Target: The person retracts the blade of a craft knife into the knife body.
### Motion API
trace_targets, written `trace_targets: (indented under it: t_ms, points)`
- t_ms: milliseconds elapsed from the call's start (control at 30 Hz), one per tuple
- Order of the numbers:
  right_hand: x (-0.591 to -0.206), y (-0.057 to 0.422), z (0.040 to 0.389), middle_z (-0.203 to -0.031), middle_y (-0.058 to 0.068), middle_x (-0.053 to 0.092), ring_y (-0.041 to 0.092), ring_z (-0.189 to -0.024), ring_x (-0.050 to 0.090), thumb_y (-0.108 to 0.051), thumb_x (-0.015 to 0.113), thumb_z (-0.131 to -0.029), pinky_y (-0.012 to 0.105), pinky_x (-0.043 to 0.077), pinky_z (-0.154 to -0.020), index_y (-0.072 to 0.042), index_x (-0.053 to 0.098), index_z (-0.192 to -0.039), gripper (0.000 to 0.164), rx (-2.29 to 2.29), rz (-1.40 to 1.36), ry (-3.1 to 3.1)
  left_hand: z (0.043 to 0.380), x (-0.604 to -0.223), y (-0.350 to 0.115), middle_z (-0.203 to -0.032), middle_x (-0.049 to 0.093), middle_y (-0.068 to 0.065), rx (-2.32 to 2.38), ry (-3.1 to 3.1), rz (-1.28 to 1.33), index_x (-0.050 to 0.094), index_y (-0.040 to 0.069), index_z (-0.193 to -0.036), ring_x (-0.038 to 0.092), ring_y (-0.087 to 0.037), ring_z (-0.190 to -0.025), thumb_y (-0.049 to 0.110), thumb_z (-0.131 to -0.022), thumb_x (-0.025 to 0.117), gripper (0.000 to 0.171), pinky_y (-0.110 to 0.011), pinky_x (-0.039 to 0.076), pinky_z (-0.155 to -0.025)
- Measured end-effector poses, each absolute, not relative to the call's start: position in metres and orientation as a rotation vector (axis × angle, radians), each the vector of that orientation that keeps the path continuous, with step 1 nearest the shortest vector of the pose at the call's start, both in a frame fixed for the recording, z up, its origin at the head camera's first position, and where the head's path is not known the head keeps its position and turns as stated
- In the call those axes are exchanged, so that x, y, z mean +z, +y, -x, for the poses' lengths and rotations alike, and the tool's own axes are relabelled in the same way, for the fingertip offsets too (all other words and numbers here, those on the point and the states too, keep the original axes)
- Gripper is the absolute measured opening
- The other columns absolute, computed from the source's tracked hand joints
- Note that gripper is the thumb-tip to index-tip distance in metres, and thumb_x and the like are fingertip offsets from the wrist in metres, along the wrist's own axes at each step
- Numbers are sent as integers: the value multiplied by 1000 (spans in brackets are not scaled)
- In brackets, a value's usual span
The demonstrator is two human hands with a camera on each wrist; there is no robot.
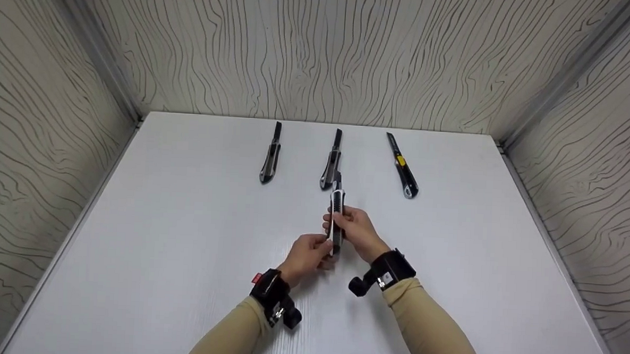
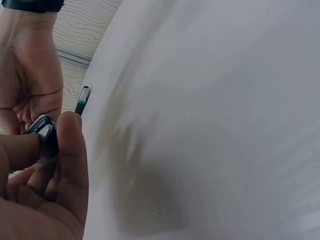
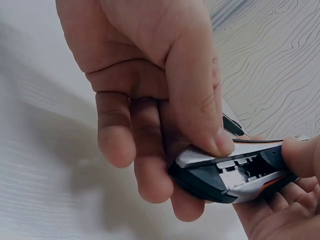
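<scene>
A silver-and-black snap-off utility knife (image 1: pixel 337 200) is held off the table between both hands, its dark blade pointing away from me. My left hand (image 1: pixel 306 255) pinches the rear end of the handle. Farther up, my right hand (image 1: pixel 361 233) grips the handle from the right, with its thumb (image 3: pixel 300 156) by the black ribbed slider (image 3: pixel 272 156). In the right wrist view, an open slot shows along the handle behind that slider. Beyond the blade, a second silver-and-black utility knife (image 1: pixel 332 164) lies on the table, partly overlapped in the head view.
Another silver-and-black utility knife (image 1: pixel 271 159) lies to the left, and a black one with a yellow slider (image 1: pixel 404 171) to the right. All three lying knives have blades out, pointing to the back. The white table (image 1: pixel 158 234) meets wood-grain-patterned walls (image 1: pixel 299 54).
</scene>
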State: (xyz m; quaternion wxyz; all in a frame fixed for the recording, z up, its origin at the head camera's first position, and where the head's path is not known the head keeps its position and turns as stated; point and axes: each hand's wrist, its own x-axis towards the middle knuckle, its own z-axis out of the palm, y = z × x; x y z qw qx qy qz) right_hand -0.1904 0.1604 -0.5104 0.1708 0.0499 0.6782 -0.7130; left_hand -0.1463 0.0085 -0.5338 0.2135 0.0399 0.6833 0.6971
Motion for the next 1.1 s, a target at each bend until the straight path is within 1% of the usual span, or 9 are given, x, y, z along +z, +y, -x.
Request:
trace_targets:
  t_ms: [67,233,500,767,933,1100]
  points:
    - [-510,161,190,-115,21,66,12,-90,69,-8,51,-100,26,57,-85,10,50,-130,34,-2029,-144,1926,146,-533,8,-90,70,-24,1932,1897,-112,62,-9,-107,67,-18,-72,9,-99,50,23,-38,61,-71]
    - [-510,162,189,-114,19,67,11,-91,69,-9,51,-101,25,56,-84,12,46,-132,38,-2033,-113,1917,147,-532,10,-81,65,-14,1942,1872,-128,61,-11,-102,62,-15,-68,6,-99,49,21,-31,59,-66]
    - [-512,163,190,-111,13,69,11,-92,69,-8,51,-100,25,56,-85,11,46,-132,37,-2037,-95,1913,147,-534,11,-79,64,-10,1946,1882,-119,61,-12,-103,61,-14,-66,7,-99,49,23,-31,59,-64]
    - [-513,161,190,-114,17,68,13,-94,69,-4,52,-99,26,56,-87,11,48,-130,35,-2038,-109,1931,148,-533,10,-76,61,-8,1951,1866,-103,61,-11,-101,59,-12,-65,6,-98,49,21,-23,53,-59]
    - [-514,161,191,-118,19,66,13,-97,68,-2,53,-98,27,55,-90,10,48,-131,36,-2005,-116,1948,149,-533,10,-76,62,-8,1932,1884,-75,63,-9,-100,60,-13,-64,6,-97,50,20,-23,54,-59]
    - [-514,162,192,-121,21,65,13,-97,68,-2,52,-98,27,54,-90,11,47,-132,36,-1980,-117,1956,149,-534,11,-75,60,-8,1944,1849,-71,62,-10,-99,59,-13,-64,5,-97,49,20,-22,52,-58]
